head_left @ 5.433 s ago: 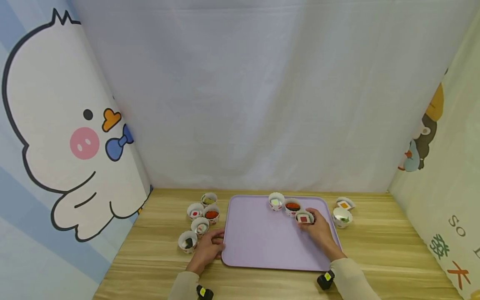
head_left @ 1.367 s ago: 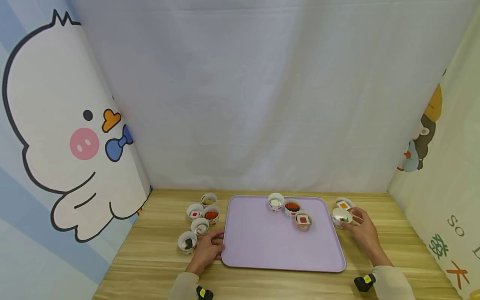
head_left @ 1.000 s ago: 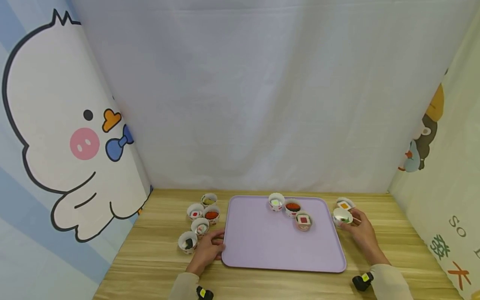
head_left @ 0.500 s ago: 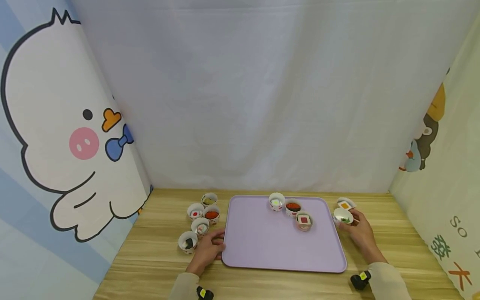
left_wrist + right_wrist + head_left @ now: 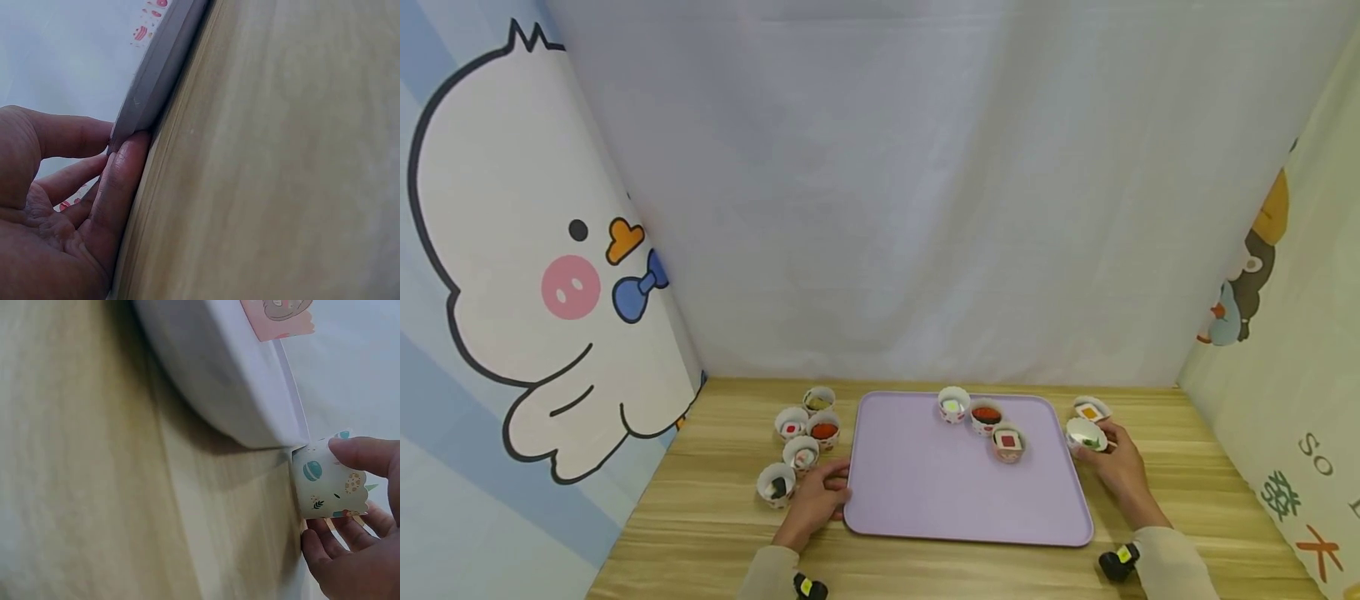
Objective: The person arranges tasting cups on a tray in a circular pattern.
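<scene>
The left hand [image 5: 817, 498] rests on the wood-look table at the left edge of a lilac tray [image 5: 955, 500]. In the left wrist view its thumb and a finger pinch the tray's rim [image 5: 153, 94]. To the right of the tray, the right hand [image 5: 1122, 465] grips a small white paper cup [image 5: 1081, 435] with a green leaf in it. Teal and orange prints show on this cup [image 5: 328, 481] in the right wrist view, beside the tray's corner; whether its base touches the table I cannot tell. Behind it stands a paper cup [image 5: 1090, 408] with orange-topped white contents.
Three filled paper cups stand on the tray: one pale [image 5: 953, 405], one red-orange [image 5: 986, 417], one dark red and white [image 5: 1008, 443]. Several more, such as a cup [image 5: 776, 485] with dark contents, cluster left of the tray. A white curtain [image 5: 880, 250] hangs behind.
Over five seconds ago the right hand was at the dark red and white cup on the tray; it has moved right to the leaf cup, which barely shifts. The left hand keeps its place.
</scene>
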`<state>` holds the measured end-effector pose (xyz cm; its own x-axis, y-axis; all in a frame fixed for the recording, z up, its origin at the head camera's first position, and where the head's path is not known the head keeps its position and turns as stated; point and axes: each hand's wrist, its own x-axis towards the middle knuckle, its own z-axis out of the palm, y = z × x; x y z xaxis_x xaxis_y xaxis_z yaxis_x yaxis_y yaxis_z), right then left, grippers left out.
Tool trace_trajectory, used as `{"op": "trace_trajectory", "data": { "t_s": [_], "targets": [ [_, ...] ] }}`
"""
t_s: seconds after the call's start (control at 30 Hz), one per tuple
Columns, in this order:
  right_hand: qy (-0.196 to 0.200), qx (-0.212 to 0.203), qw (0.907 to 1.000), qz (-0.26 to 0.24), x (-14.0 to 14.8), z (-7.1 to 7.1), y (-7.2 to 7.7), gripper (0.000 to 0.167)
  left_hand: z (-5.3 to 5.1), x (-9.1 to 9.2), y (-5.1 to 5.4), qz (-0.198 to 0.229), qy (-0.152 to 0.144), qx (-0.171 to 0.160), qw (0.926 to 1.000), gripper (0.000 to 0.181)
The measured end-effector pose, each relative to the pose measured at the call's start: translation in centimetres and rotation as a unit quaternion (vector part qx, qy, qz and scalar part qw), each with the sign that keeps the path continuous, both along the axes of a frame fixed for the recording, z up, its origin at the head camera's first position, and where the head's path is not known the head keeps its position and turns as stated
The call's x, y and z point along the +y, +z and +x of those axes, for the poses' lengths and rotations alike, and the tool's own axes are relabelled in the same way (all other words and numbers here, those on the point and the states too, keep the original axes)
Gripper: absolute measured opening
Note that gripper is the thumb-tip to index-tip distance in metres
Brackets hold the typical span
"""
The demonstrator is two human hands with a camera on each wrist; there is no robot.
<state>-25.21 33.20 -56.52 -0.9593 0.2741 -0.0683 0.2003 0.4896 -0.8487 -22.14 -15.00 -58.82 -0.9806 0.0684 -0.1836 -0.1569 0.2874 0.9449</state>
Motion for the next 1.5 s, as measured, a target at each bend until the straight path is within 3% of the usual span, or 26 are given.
{"op": "trace_trajectory", "data": {
  "t_s": [0.23,0.53,0.77,1.1,1.33,1.5],
  "targets": [
    [-0.002,-0.001,0.9998,-0.021,-0.2,0.9,0.8,0.071,0.0,0.0,-0.1,0.003,0.001,0.000,1.0000,0.053],
    [-0.003,0.019,0.9997,-0.013,-0.3,2.2,2.3,0.070,0.1,0.1,0.0,0.007,-0.003,0.001,1.0000,0.053],
    [0.010,0.016,0.9995,-0.025,-0.6,2.9,3.3,0.072,0.0,0.0,0.0,0.015,-0.016,0.004,0.9998,0.054],
    [0.037,0.021,0.9987,-0.030,-2.1,4.4,4.9,0.072,0.0,0.0,-0.2,0.011,-0.012,0.006,0.9999,0.054],
    [0.053,0.051,0.9967,-0.033,-2.8,5.1,5.0,0.068,0.1,0.0,0.0,0.015,-0.011,0.001,0.9998,0.054],
    [0.060,0.041,0.9967,-0.035,-3.5,5.5,4.7,0.070,0.2,0.0,0.2,0.018,-0.011,-0.001,0.9998,0.053]
  ]
}}
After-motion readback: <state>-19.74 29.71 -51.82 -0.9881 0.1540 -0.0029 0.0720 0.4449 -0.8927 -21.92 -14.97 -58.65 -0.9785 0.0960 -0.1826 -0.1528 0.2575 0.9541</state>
